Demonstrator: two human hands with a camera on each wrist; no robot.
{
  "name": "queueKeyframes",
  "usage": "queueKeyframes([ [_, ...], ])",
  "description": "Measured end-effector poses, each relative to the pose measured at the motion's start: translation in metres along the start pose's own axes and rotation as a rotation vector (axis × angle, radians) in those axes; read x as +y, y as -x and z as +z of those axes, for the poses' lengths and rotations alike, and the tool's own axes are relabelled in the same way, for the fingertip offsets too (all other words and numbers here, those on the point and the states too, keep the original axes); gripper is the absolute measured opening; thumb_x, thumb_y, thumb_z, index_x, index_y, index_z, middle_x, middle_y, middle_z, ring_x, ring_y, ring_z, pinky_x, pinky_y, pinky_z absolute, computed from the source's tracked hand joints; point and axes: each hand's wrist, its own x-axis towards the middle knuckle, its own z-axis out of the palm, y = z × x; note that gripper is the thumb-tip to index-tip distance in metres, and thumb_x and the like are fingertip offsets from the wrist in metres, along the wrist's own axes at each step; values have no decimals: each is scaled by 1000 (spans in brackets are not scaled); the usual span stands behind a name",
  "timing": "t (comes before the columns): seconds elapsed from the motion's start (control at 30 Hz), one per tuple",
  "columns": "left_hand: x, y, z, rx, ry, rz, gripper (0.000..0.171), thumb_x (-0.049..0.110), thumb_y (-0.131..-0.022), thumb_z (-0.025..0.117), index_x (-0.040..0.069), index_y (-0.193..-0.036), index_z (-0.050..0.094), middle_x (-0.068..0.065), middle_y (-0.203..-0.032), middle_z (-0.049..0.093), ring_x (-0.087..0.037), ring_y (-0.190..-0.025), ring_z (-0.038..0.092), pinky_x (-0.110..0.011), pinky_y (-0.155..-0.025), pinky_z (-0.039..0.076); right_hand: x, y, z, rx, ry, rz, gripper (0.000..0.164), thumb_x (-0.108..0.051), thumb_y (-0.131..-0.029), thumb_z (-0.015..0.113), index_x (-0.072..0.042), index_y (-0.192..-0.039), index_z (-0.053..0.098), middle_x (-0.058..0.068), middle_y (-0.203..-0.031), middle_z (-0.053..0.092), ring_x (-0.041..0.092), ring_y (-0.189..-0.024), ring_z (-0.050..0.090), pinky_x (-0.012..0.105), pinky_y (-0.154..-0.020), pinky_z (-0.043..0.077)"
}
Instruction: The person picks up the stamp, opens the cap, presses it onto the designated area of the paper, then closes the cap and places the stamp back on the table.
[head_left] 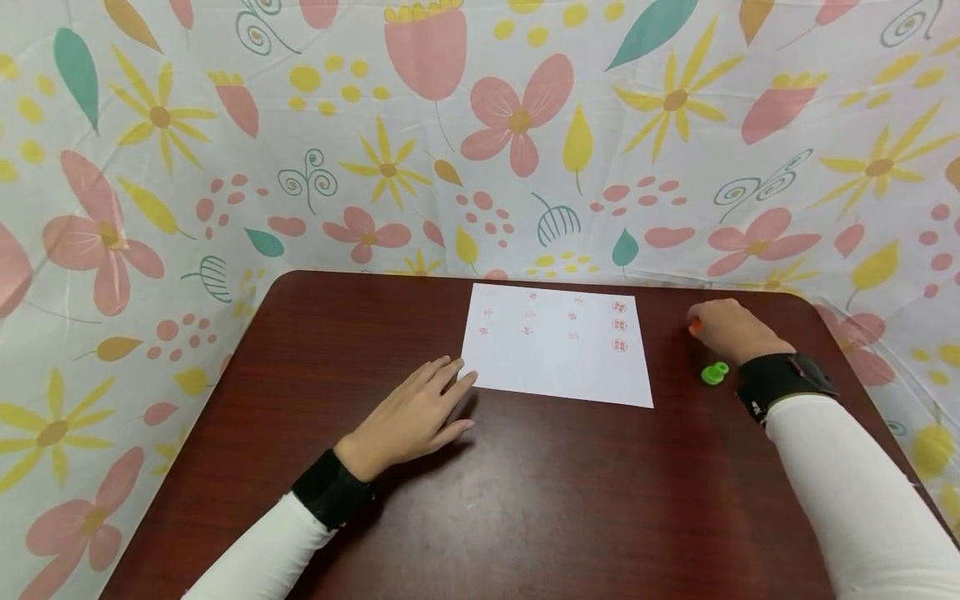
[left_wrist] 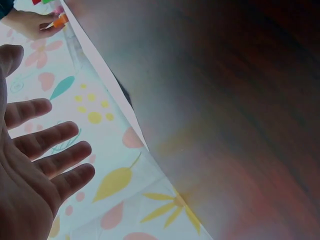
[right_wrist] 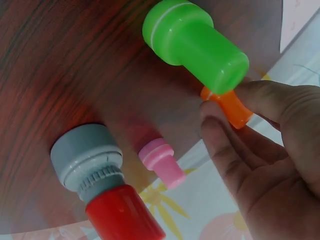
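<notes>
- No text I can actually read on my feeds.
- White paper sheet (head_left: pixel 555 371), right of centre in the head view: I see red marks in four columns of three.
- Its right-hand column (head_left: pixel 619 325): bolder, ringed, character-like strokes; too small for me to make out.
- The other three columns: smaller, some very faint, also illegible to me.
- Black wristband (head_left: pixel 783 383), right side of frame: small white marking, unreadable.
</notes>
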Motion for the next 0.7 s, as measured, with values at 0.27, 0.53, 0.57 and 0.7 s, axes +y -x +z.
queueKeyframes([
  [0.27, 0, 1, -5, -7, 0, -44, 57, 43, -103, 61, 3, -144, 57, -22, -141, 61, -39, -132, 59, -45, -115, 47, -1, -3, 1, 34, 52, -38, 19, 7, -93, 60, 4, -108, 71, 17, -91, 69, 33, -86, 62, 50, -75, 57],
  [0.53, -6, -3, -12, 43, 75, -123, 52, 37, -102, 65, 0, -139, 60, -22, -137, 62, -38, -130, 59, -46, -113, 49, -25, 2, -16, 134, 69, -131, 14, 4, -91, 70, 5, -105, 72, 17, -92, 69, 32, -85, 62, 53, -79, 57],
  [0.57, -7, -4, -13, 50, 90, -139, 52, 36, -102, 65, 0, -139, 60, -22, -137, 62, -38, -130, 59, -45, -112, 49, -30, 2, -18, 156, 65, -146, 14, 3, -91, 72, 5, -105, 71, 17, -93, 70, 32, -85, 62, 53, -79, 57],
  [0.7, -7, -8, -16, 85, 177, -200, 51, 32, -101, 68, 1, -141, 59, -21, -138, 61, -35, -130, 58, -43, -108, 53, -57, 8, -28, 255, 33, -223, 20, 2, -87, 79, 6, -105, 72, 18, -95, 71, 32, -87, 64, 53, -81, 58],
])
